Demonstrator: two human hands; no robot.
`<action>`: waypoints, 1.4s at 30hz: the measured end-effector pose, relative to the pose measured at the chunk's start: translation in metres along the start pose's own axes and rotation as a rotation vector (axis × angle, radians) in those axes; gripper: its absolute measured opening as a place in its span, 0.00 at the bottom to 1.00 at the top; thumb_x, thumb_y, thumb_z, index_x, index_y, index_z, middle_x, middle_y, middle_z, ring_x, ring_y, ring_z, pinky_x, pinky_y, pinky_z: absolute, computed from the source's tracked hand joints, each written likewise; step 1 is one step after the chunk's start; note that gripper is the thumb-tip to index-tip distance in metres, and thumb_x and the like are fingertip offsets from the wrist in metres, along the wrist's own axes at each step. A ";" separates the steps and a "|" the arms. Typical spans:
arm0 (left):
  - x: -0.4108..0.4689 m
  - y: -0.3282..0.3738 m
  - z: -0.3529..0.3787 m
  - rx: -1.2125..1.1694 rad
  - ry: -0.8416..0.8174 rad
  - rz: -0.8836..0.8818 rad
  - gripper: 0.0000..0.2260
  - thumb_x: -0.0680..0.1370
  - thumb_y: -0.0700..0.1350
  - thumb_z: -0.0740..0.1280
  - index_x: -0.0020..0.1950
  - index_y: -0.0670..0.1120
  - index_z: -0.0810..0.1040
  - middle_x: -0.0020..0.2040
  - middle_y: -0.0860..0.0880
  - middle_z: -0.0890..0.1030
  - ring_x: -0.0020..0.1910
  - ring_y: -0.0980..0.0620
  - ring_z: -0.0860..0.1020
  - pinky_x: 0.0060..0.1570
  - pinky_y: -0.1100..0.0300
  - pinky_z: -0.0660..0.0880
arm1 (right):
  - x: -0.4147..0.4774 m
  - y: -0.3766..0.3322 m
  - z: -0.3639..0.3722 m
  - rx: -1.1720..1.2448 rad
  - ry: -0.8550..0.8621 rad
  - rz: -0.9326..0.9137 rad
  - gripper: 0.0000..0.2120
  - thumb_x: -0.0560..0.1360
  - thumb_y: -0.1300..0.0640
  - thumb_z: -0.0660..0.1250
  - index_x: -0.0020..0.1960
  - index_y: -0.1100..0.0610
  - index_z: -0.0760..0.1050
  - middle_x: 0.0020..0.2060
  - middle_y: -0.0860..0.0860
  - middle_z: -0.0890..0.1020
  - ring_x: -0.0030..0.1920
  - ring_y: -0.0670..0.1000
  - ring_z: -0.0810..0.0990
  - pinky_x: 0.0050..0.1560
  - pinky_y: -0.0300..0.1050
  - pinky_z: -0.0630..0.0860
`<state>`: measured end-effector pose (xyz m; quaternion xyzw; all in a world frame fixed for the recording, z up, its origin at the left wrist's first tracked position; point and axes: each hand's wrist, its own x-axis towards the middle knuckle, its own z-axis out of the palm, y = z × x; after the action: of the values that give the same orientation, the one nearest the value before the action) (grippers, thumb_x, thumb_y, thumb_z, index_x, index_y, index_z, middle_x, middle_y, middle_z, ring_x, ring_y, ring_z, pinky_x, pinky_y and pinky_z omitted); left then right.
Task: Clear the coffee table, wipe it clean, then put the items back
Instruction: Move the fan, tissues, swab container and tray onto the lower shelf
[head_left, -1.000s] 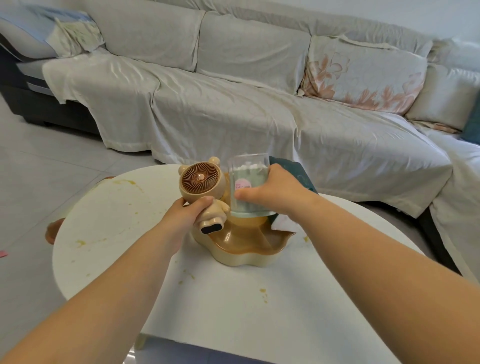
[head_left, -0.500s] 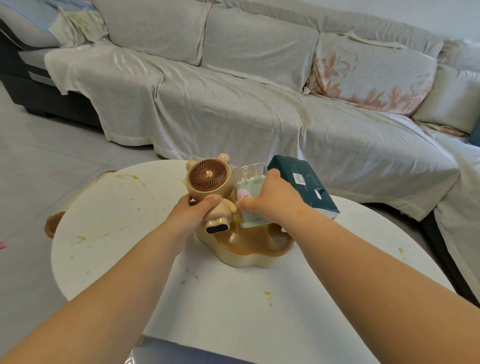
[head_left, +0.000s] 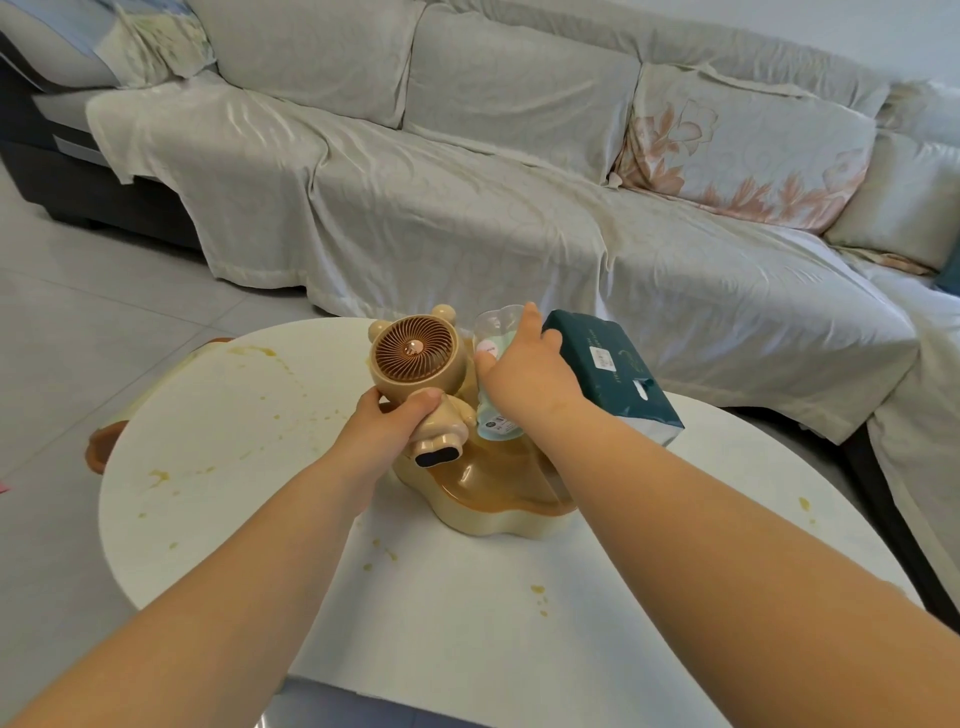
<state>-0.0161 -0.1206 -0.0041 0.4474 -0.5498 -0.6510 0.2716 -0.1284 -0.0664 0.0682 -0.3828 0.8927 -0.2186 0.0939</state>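
A round white coffee table (head_left: 218, 467) carries yellow stains. On it stands a beige tray (head_left: 498, 499) with a brown inside. My left hand (head_left: 387, 423) grips a tan bear-shaped mini fan (head_left: 415, 358) by its neck, over the tray's left side. My right hand (head_left: 524, 371) is closed around a clear plastic container (head_left: 493, 332) of pale cotton swabs, which it holds tilted over the tray. A dark green tissue pack (head_left: 613, 374) lies on the table just right of that hand.
A long sofa (head_left: 467, 208) under a pale cover runs behind the table, with a floral cushion (head_left: 748, 150) at the right. A brown stool edge (head_left: 101, 447) pokes out under the table's left rim. Grey tiled floor (head_left: 62, 322) lies to the left.
The container in my right hand has come down and tipped sideways towards the tray. The fan in my left hand stays about where it was; the view shifted so the tissue pack shows.
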 end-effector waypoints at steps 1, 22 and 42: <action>-0.001 0.000 0.001 0.003 0.017 0.015 0.32 0.70 0.55 0.67 0.70 0.50 0.58 0.65 0.47 0.71 0.59 0.49 0.70 0.55 0.56 0.65 | -0.001 0.003 0.001 -0.002 0.016 -0.016 0.31 0.78 0.48 0.54 0.74 0.52 0.41 0.70 0.58 0.60 0.60 0.59 0.73 0.45 0.44 0.70; 0.001 0.005 0.006 0.049 0.005 0.076 0.38 0.72 0.51 0.66 0.72 0.57 0.42 0.70 0.49 0.64 0.56 0.53 0.66 0.51 0.57 0.64 | 0.029 -0.002 -0.005 -0.040 -0.010 -0.085 0.27 0.76 0.49 0.58 0.71 0.55 0.54 0.71 0.57 0.59 0.65 0.60 0.68 0.59 0.51 0.71; 0.002 0.004 0.002 -0.006 -0.013 0.074 0.37 0.71 0.50 0.68 0.72 0.58 0.48 0.68 0.47 0.69 0.63 0.46 0.70 0.64 0.46 0.68 | 0.011 0.012 0.001 -0.412 -0.040 -0.086 0.34 0.75 0.40 0.55 0.72 0.60 0.51 0.72 0.59 0.61 0.71 0.61 0.58 0.71 0.56 0.57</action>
<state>-0.0192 -0.1223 -0.0006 0.4218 -0.5658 -0.6451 0.2930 -0.1437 -0.0676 0.0612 -0.4358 0.8994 -0.0276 0.0217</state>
